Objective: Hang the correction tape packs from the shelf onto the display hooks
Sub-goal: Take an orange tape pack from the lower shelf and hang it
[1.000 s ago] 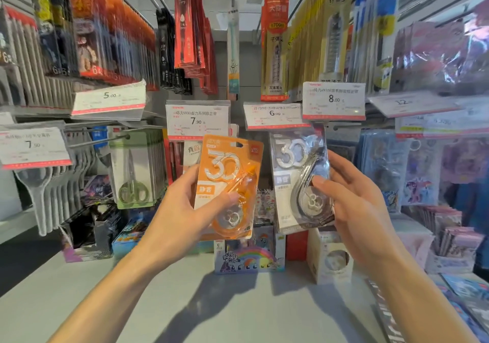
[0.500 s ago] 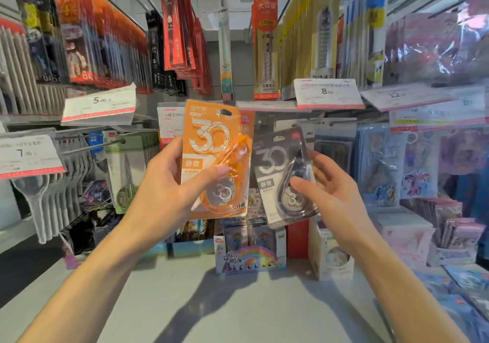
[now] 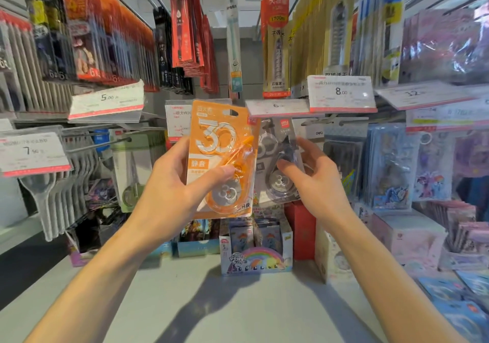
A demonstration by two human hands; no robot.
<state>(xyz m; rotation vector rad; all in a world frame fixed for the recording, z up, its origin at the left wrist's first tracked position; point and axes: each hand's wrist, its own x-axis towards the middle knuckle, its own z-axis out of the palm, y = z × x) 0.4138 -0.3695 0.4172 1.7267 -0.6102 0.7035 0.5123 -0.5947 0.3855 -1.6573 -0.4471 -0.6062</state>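
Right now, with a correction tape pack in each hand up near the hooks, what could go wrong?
1. The orange pack overlaps the grey pack, so its left edge is hidden; threading one could snag the other.
2. The right hand holds the grey pack only by thumb and fingertips low down; that grip may slip.
3. The 6.00 price tag sits just above both packs, so a pack's top edge could catch it when raised.

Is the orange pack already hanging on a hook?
No: the orange pack is gripped in the left hand, tilted, with the hang hole at its top free of any hook.
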